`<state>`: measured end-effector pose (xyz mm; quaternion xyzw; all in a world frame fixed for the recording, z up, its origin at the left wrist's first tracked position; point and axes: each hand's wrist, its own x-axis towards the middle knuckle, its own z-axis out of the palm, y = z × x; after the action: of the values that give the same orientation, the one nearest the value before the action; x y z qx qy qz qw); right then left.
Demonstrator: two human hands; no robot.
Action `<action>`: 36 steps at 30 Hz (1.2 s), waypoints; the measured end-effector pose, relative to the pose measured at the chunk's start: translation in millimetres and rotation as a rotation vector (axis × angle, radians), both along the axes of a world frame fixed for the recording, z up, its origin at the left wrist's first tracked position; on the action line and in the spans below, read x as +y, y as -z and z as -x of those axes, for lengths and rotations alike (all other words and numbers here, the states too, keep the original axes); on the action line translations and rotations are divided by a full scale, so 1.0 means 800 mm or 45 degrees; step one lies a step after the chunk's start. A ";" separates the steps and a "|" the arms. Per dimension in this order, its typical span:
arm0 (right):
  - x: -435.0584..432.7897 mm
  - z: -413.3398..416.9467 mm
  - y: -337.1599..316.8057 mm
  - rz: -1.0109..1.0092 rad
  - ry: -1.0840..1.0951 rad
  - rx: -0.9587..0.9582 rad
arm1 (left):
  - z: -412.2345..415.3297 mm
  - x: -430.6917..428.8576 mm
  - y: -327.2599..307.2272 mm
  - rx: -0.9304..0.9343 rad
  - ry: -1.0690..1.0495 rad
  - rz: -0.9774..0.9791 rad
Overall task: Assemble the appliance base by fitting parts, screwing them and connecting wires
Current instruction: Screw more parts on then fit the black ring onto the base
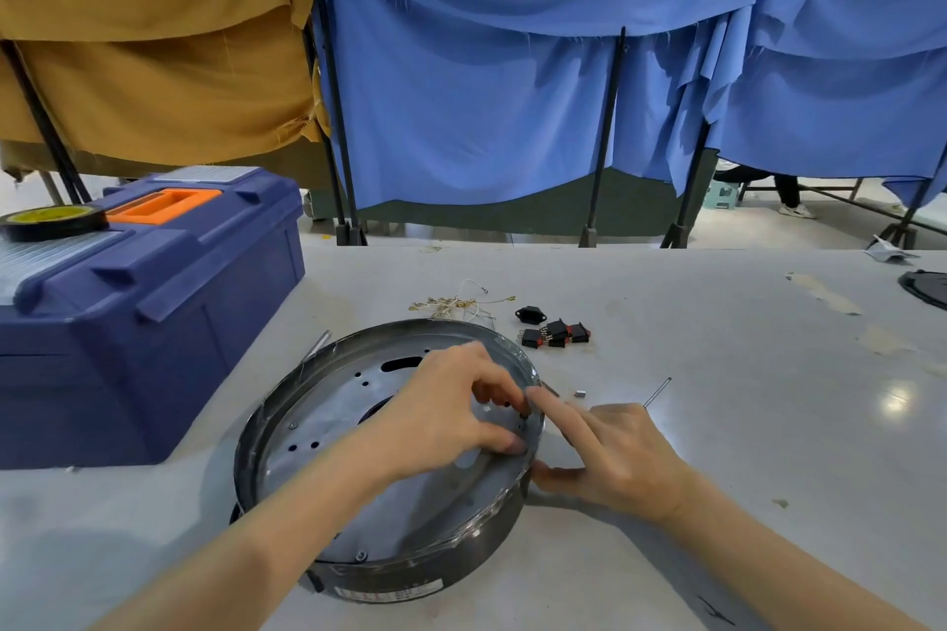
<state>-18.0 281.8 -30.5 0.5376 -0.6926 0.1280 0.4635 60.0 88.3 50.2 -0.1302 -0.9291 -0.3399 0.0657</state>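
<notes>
Base [307, 418] of the appliance sits near me on the tabletop [717, 348], a round metal pan with its holed plate facing up, and both hands meet at its right rim. My left hand [451, 405] reaches across the plate from the left, fingers curled down toward a small dark hole just inside that rim. Something tiny may be pinched at the fingertips, but I cannot tell. My right hand [620, 451] lies outside the pan on the right. Its forefinger is straight and touches the top of the rim, its thumb presses the outer wall, and the other fingers are folded under.

What matters for the coming move is that the hole lies right under the left fingertips, just left of the right forefinger. I judge the left hand is the one to seat a part there while the right steadies the pan.

Farther off lie a tangle of wires [456, 305] and a cluster of black-and-red switches [556, 334]. A thin metal pin [657, 392] lies to the right, and a blue toolbox [153, 323] stands at the left.
</notes>
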 end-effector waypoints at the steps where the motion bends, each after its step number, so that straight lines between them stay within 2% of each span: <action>1: 0.001 0.000 0.000 -0.012 -0.004 0.008 | 0.001 0.001 0.002 0.025 -0.007 0.024; 19: 0.017 -0.002 -0.031 -0.327 -0.119 0.234 | 0.005 -0.001 0.022 -0.056 0.048 -0.030; 32: 0.016 -0.001 -0.025 -0.290 -0.125 0.133 | 0.012 0.002 0.034 -0.104 0.032 0.028; 36: 0.023 0.003 -0.031 -0.206 -0.031 0.039 | 0.012 0.001 0.036 -0.121 0.030 0.026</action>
<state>-20.4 300.6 -5.7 0.5836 -0.6870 0.0690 0.4274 50.4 89.0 21.0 -0.1257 -0.9330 -0.3368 0.0162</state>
